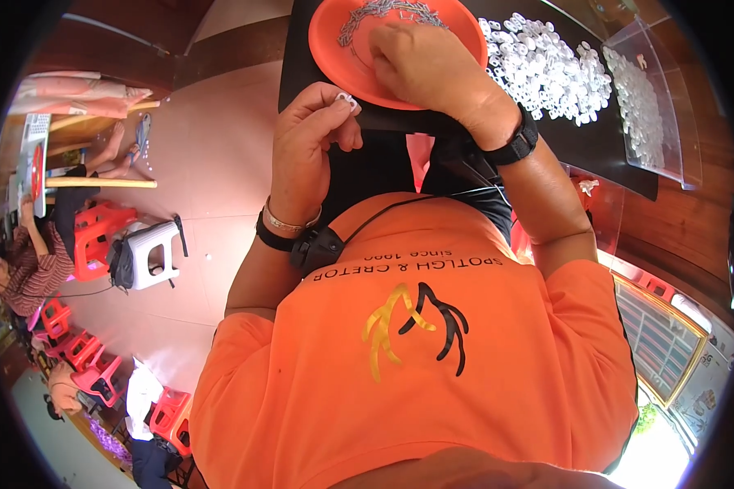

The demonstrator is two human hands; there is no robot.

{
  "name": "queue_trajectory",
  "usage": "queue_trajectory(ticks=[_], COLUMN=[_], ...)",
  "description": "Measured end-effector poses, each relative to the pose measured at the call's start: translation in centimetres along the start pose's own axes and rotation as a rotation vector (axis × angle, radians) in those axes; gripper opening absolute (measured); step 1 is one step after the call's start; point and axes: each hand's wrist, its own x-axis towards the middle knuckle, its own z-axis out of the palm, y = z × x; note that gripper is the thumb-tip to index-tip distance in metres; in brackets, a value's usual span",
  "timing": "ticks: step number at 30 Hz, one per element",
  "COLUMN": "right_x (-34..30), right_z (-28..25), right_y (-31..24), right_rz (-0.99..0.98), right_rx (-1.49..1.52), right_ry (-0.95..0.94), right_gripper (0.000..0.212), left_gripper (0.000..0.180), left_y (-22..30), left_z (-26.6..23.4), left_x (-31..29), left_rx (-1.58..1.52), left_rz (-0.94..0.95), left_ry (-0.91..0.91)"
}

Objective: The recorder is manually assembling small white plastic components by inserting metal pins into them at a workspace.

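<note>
My left hand [310,143] is closed, pinching a small white plastic piece [348,101] with holes between thumb and fingertips, beside the near rim of an orange-red plastic plate [322,49]. My right hand [432,69] reaches over the plate with its fingers curled together. Whatever its fingertips hold is hidden. Many small grey metal pins or screws [387,10] lie on the far side of the plate, just beyond the right hand. To the right of the plate, a heap of white plastic pieces [546,73] is spread out.
A black table [628,175] carries the plate and the heap. A clear plastic bin [681,147] with more white pieces stands at its right end. At the far left, another person [37,269] sits near red stools [102,232] and a white stool [156,254].
</note>
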Motion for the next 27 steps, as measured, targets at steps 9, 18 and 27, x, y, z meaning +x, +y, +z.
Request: queue_trajectory(ticks=[9, 18, 27], right_x=[-0.1, 0.1, 0.4], right_z=[-1.3, -1.7, -0.9], right_y=[0.4, 0.7, 0.6], right_rz=[0.011, -0.095, -0.207], right_rx=[0.021, 0.091, 0.047], right_ry=[0.002, -0.167, -0.142], right_gripper=[0.013, 0.010, 0.010], left_gripper=[0.014, 0.015, 0.013], left_y=[0.2, 0.0, -0.9], left_z=[0.7, 0.2, 0.6], left_x=[0.1, 0.3, 0.8], left_rx=[0.057, 0.058, 0.166], left_rz=[-0.010, -0.024, -0.006], left_ry=[-0.004, 0.009, -0.022])
